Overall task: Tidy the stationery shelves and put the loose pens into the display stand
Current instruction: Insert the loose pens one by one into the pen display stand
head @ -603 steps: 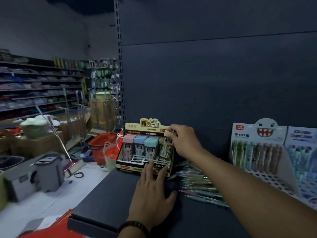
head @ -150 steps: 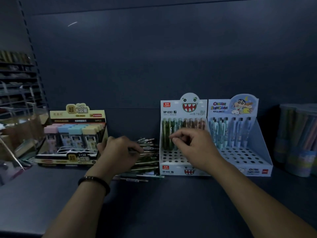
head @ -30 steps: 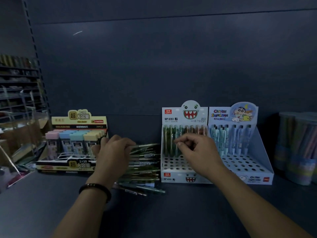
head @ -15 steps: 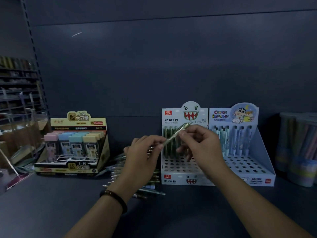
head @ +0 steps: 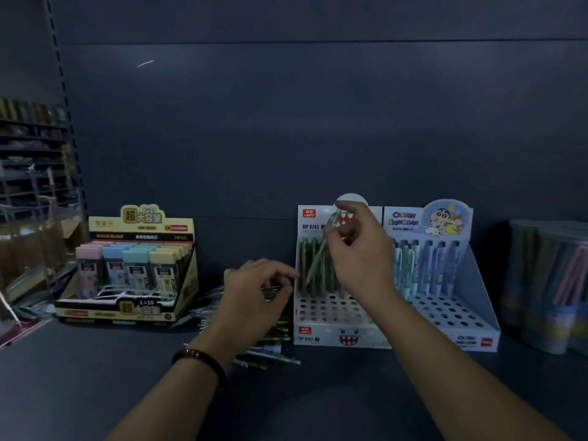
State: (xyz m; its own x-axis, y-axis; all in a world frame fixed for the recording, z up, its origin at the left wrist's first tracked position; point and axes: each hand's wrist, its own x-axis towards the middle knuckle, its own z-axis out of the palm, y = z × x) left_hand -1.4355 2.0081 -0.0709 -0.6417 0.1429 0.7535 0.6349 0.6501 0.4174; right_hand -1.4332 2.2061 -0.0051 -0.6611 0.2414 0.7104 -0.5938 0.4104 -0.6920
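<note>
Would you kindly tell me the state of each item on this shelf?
Pen: pinched by right hand, tilted, not yet slotted.
Monster stand: pens at back, front holes empty.
Loose pens: heaped on shelf.
Left hand: curled over the heap; grip unclear.

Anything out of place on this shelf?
Yes: a heap of loose greenish pens lies on the dark shelf between the yellow cardboard refill box and the white monster-face display stand, whose front holes are empty. The right hand holds one green pen tilted over it.
</note>
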